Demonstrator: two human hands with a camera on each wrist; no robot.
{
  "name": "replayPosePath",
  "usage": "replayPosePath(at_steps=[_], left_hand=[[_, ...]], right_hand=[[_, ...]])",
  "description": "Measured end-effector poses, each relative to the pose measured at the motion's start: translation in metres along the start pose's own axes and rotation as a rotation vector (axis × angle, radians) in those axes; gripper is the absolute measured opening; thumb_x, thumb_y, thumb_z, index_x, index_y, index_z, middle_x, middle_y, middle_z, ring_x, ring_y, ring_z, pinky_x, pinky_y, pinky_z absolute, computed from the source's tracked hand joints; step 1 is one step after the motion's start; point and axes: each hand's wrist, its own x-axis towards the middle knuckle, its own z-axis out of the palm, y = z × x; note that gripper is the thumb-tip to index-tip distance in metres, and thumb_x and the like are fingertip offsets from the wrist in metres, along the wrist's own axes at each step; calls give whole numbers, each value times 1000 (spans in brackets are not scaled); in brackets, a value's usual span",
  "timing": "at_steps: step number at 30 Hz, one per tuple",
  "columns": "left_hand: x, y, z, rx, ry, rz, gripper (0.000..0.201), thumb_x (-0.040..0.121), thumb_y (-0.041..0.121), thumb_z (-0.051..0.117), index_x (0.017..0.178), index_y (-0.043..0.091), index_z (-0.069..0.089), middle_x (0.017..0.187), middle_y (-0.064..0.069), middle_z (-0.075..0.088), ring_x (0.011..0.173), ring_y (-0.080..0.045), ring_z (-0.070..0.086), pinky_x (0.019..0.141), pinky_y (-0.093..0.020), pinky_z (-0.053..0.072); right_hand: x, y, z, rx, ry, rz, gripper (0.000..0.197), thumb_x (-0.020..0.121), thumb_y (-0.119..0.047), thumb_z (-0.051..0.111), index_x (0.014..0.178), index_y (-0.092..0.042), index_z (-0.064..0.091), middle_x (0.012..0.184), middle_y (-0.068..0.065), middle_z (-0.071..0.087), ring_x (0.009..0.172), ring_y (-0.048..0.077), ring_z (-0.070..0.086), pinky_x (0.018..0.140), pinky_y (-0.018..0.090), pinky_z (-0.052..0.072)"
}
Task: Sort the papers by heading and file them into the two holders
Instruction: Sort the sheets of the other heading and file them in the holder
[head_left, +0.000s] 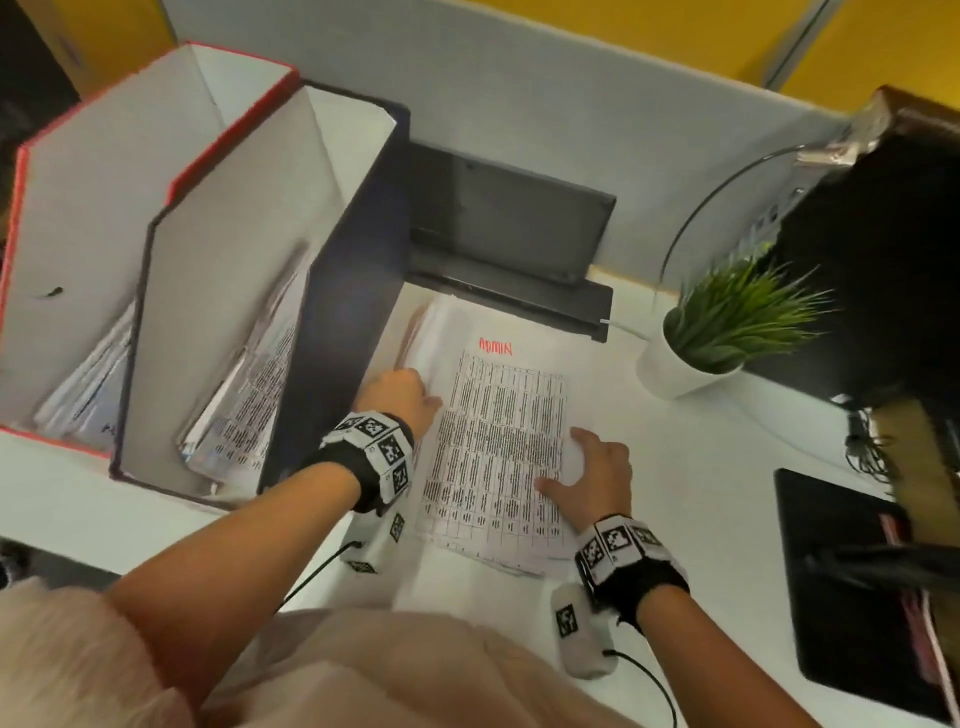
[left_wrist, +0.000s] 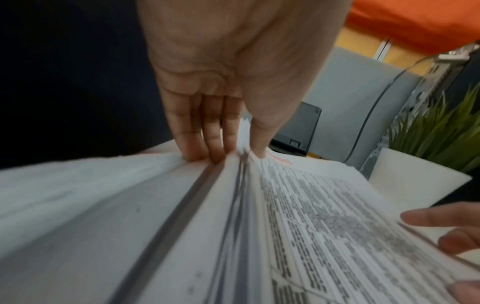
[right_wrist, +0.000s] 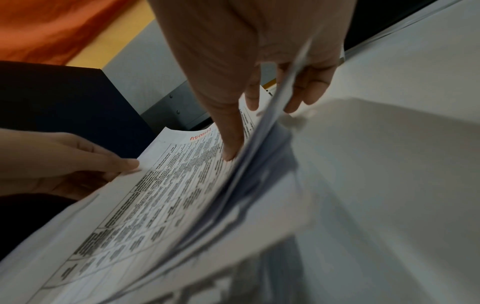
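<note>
A stack of printed papers (head_left: 498, 441) lies on the white desk, and its top sheet carries a red "ADMIN" heading (head_left: 496, 347). My left hand (head_left: 415, 395) pinches the stack's left edge, with the fingers (left_wrist: 197, 144) under some sheets and the thumb above. My right hand (head_left: 576, 462) pinches the right edge. In the right wrist view its thumb (right_wrist: 228, 152) presses the top page while several sheets (right_wrist: 259, 185) curl up. A red-edged holder (head_left: 104, 208) and a dark blue holder (head_left: 337, 312) stand to the left, and both contain papers.
A potted plant (head_left: 727, 332) stands right of the stack. A black device (head_left: 509, 234) sits behind the stack against the grey partition. A black pad (head_left: 852, 582) and dark equipment (head_left: 883, 234) with cables fill the right side.
</note>
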Motion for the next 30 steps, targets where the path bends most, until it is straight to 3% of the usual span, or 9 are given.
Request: replayPosePath(at_steps=[3,6,11,16,19,22,26,28,30], left_hand=[[2,2,5,-2,41,13,35,78,48,67,70,14,58,68,-2,61,62,-18,60,58,-29,53],[2,8,3,-98,91,12,35,71,43,75,63,16,54,62,1,57,56,-13,54,49,-21,40],[3,8,-2,-109,101,40,32,80,25,72,58,8,55,60,-5,56,58,-21,56,57,-29,48],[-7,8,-8,-9,106,70,35,90,25,58,59,9,52,66,-5,57,59,-20,54,55,-27,40],[-14,4,-10,-136,240,247,15,90,8,56,89,4,70,87,-10,62,79,-23,59,68,-28,44],[-16,0,-7,-321,239,286,25,89,-1,53,106,9,68,101,-10,66,89,-23,62,81,-31,50],[-11,-4,-1,-525,137,131,24,90,2,52,84,23,62,85,3,64,81,-18,63,63,-24,50],[-9,-4,-2,-564,70,87,19,89,3,54,85,19,63,87,2,65,86,-18,62,69,-28,51],[-8,-3,-4,-556,12,70,22,87,1,54,76,17,64,83,-1,65,86,-21,61,76,-36,53]], right_hand=[[-1,3,1,-37,-47,-4,84,69,-39,79,140,-21,37,132,9,33,126,26,34,106,33,32],[-2,6,2,-23,-80,-8,87,70,-40,78,142,-20,35,134,8,32,128,25,32,108,33,31],[-2,7,-4,-101,-89,-36,81,71,-46,75,140,-24,38,135,6,37,128,24,30,106,35,31],[4,5,-11,-156,-200,-99,64,82,-40,66,139,-22,42,129,7,45,124,24,34,104,31,30],[6,3,-17,72,-168,-73,45,85,-29,65,127,-15,55,108,4,55,104,18,51,85,17,36],[12,-1,-23,391,-74,69,41,83,-20,68,120,-12,52,84,-3,54,79,11,53,65,18,39],[18,-4,-31,568,-91,180,59,77,-17,74,124,-21,39,96,4,58,90,18,58,79,30,49],[19,-2,-31,608,-120,171,54,76,-13,75,120,-20,43,97,3,60,87,18,59,70,25,49],[18,1,-28,638,-120,154,38,76,-8,74,110,-13,55,94,4,63,74,11,58,57,15,45]])
